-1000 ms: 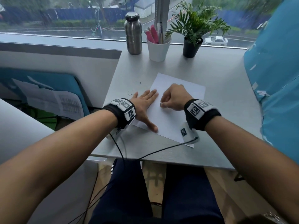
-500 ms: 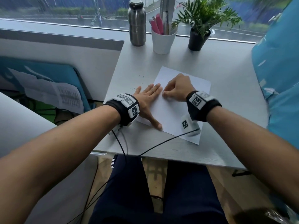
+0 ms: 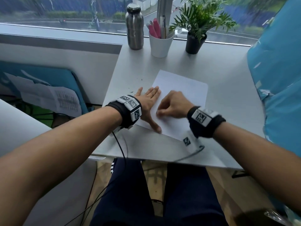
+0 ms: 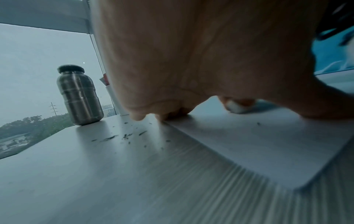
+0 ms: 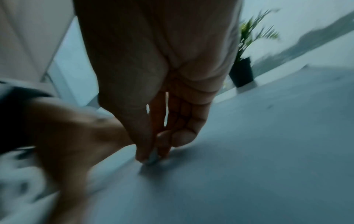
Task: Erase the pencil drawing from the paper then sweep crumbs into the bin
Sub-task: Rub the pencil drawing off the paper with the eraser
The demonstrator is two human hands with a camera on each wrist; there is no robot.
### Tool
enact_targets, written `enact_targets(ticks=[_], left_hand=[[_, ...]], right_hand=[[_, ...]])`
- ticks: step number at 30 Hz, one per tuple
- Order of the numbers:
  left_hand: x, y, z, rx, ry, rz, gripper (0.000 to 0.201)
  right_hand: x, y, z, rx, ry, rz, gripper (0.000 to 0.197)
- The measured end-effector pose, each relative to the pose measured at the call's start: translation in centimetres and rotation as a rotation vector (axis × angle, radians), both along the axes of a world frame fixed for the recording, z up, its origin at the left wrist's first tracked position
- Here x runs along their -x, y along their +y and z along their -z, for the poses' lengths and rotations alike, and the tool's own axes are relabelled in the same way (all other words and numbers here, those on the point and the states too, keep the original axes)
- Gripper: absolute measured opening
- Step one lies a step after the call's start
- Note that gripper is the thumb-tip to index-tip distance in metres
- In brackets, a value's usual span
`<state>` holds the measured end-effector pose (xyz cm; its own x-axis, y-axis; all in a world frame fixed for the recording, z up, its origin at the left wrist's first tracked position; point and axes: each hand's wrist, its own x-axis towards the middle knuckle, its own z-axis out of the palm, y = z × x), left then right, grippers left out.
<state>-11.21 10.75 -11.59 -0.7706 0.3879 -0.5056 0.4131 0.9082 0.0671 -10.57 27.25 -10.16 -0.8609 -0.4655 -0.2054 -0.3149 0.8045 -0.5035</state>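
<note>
A white sheet of paper (image 3: 184,93) lies on the grey desk (image 3: 228,75). My left hand (image 3: 150,103) lies flat with straight fingers on the sheet's left edge and holds it down. My right hand (image 3: 172,106) is blurred over the middle of the sheet, its thumb and fingers pinching a small white eraser (image 5: 152,158) against the paper. The eraser (image 4: 236,106) also shows beyond my left palm. Dark eraser crumbs (image 4: 124,136) lie scattered on the desk left of the sheet, crumbs (image 3: 132,91) near my left hand. No pencil marks are plain on the paper.
At the back of the desk stand a steel bottle (image 3: 134,26), a white cup of pens (image 3: 161,43) and a potted plant (image 3: 196,35). A blue cloth (image 3: 276,70) hangs at the right. Cables (image 3: 120,147) trail off the desk's near edge.
My right hand with the eraser has slid back along the sheet toward me, below my left fingertips, and is blurred by motion. My left hand stays flat on the paper's left edge.
</note>
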Motion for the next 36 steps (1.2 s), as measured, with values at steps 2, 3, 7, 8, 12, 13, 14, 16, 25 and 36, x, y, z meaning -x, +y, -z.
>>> enact_targets(ticks=[2,3,7,8,12,13,14,16,25,36], left_hand=[[0.0,0.0,0.0,-0.019,0.005,0.004,0.158],[0.0,0.1,-0.1,-0.019,0.004,0.009,0.155],[0.2,0.1,0.0,0.013,0.004,0.027,0.151],[0.2,0.1,0.0,0.021,0.004,0.028,0.151],[0.1,0.2,-0.1,0.015,-0.006,0.016,0.150],[0.0,0.2,-0.1,0.012,-0.010,0.011,0.150],[0.1,0.2,0.0,0.015,-0.011,0.010,0.151],[0.2,0.3,0.2,0.032,-0.006,0.018,0.152],[0.2,0.3,0.5,0.011,-0.024,0.004,0.152],[0.2,0.2,0.4,0.000,-0.019,-0.001,0.150]], right_hand=[[2.6,1.8,-0.4,0.025,0.072,0.195,0.016],[3.1,2.3,-0.4,0.037,0.110,0.252,0.016],[-0.7,0.0,0.6,0.023,0.056,0.016,0.010],[-0.8,0.1,0.6,0.017,0.038,-0.019,0.010],[2.9,2.6,-0.5,0.018,0.122,0.239,0.015],[2.4,2.2,-0.4,0.018,0.129,0.230,0.014],[1.4,1.4,-0.1,0.021,0.121,0.173,0.012],[-1.7,-0.2,0.2,0.029,0.050,-0.001,0.008],[-2.1,0.2,0.7,0.017,0.022,0.025,0.012],[-1.6,1.4,0.4,-0.016,0.023,0.001,0.010]])
